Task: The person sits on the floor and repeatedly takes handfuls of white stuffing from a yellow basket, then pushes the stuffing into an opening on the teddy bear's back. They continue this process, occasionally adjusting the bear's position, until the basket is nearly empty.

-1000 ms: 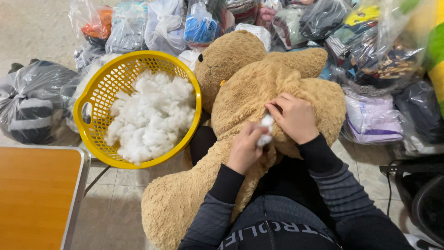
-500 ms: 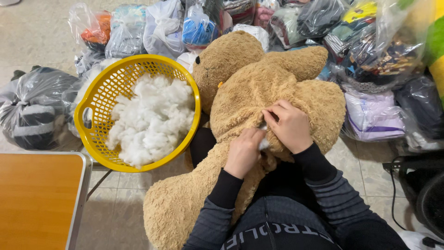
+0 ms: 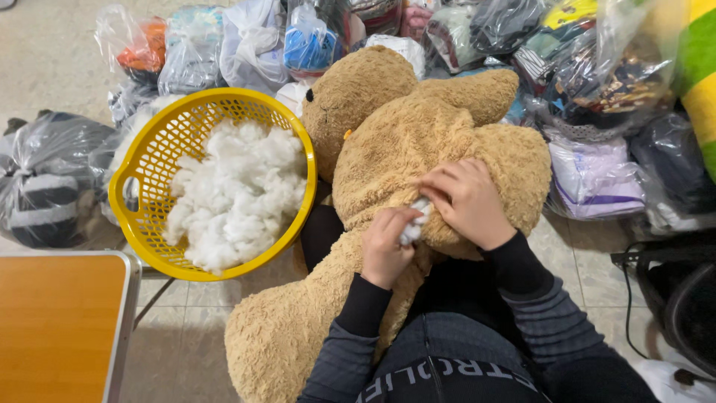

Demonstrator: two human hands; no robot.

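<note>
head view — yellow basket (image 3: 142,168) beside teddy bear (image 3: 418,142) — bagged clothes (image 3: 597,82) behind

Clear plastic bags are piled across the top of the view, behind a yellow basket (image 3: 142,179). At far left, a dark bag (image 3: 45,179) holding striped black-and-white fabric is seen on the floor. Further along, a clear bag with orange contents (image 3: 138,45), a greyish clear bag (image 3: 190,60) and 1 with blue contents (image 3: 309,41) are lined up. To the right, a bag of pale lilac fabric (image 3: 593,175) is set (beneath darker, patterned bags). No signs or screens are visible.
</note>
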